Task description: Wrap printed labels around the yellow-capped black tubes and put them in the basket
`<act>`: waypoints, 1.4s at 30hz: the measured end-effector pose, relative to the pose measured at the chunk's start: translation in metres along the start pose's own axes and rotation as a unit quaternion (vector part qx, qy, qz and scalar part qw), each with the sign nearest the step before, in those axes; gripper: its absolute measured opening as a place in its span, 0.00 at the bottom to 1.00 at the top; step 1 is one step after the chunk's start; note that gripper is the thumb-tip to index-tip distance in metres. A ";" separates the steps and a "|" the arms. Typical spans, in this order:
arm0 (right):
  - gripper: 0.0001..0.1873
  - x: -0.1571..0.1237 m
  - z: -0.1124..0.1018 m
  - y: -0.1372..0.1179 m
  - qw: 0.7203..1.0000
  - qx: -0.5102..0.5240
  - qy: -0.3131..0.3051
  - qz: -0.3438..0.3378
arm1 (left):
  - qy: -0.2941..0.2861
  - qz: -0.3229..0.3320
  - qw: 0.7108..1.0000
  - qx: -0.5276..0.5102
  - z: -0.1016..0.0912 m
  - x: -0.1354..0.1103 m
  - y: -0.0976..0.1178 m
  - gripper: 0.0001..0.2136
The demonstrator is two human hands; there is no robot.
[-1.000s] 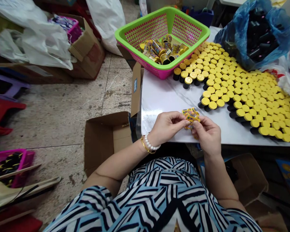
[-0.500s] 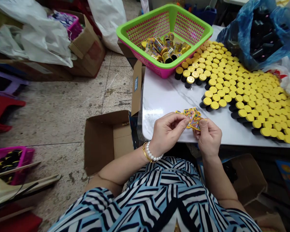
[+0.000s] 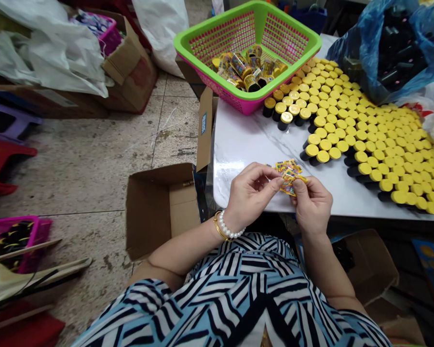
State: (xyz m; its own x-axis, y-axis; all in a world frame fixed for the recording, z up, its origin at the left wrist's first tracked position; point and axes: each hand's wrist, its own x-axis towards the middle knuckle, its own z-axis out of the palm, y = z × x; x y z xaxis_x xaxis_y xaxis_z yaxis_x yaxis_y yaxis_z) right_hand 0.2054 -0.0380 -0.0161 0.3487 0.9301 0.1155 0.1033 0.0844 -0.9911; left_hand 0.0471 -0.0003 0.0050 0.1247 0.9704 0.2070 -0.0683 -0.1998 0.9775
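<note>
Printed yellow labels [image 3: 288,176] pinched between both hands, over white marble worktop [image 3: 249,144] near its front edge. Left hand [image 3: 251,193]: grip closed on labels' left side, pearl bracelet [image 3: 228,226] on wrist. Right hand [image 3: 313,205]: grip closed on right side. Yellow-capped black tubes [image 3: 365,149] stand in dense rows just beyond right hand; green-and-pink basket [image 3: 191,55] holds labelled tubes [image 3: 244,70].

The basket [image 3: 217,25] has a lime-green rim and hot-pink mesh walls. Below it, the tubes [image 3: 374,144] show yellow tops over black bodies on the white, grey-veined marble tabletop [image 3: 253,140], the printed labels [image 3: 288,176] are yellow and red, and the blouse [image 3: 231,294] carries black, white and sky-blue zigzag stripes.
</note>
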 end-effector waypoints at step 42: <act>0.19 0.069 -0.051 0.010 0.772 -0.576 0.120 -0.241 | -0.042 -0.247 0.954 -0.167 -0.018 0.016 0.000 0.13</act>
State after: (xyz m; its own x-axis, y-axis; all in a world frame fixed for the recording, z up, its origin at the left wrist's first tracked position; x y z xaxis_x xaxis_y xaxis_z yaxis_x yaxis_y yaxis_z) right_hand 0.2779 0.0088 -0.0145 0.1599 0.7855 0.5978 0.9863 -0.1027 -0.1288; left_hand 0.0316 0.0179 0.0075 0.3003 0.9182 -0.2582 -0.2914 0.3461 0.8918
